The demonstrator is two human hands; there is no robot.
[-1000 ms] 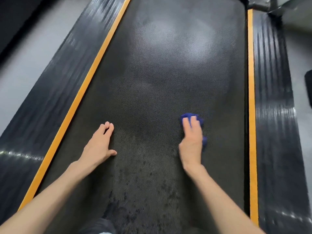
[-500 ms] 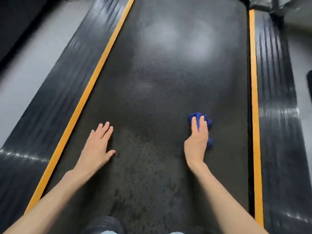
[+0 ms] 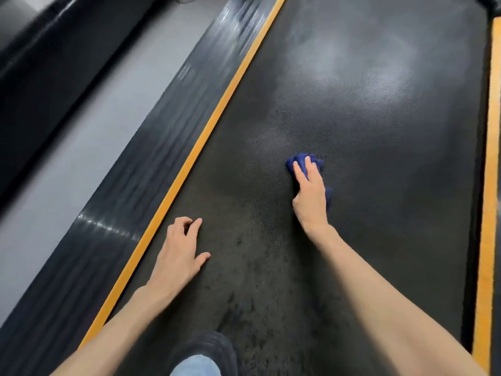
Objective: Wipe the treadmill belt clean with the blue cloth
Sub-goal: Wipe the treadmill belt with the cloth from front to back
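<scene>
The black textured treadmill belt (image 3: 379,131) runs away from me between two orange strips. My right hand (image 3: 310,194) lies on a bunched blue cloth (image 3: 302,160) near the belt's middle, with straight fingers pressing it down. The cloth shows ahead of the fingertips and along the hand's right side. My left hand (image 3: 180,253) rests on the belt close to the left orange strip (image 3: 206,128), fingers loosely bent and holding nothing. Dark damp speckles (image 3: 260,267) mark the belt between my forearms.
Ribbed black side rails (image 3: 135,191) flank the belt, with the right orange strip (image 3: 488,213) at the frame edge. Grey floor (image 3: 67,158) lies to the left, beside a dark machine base. My knee in jeans and a dark shoe (image 3: 208,351) show at the bottom.
My right hand has slid the blue cloth forward along the belt. The view has swung left, and the left hand's fingers have bent slightly.
</scene>
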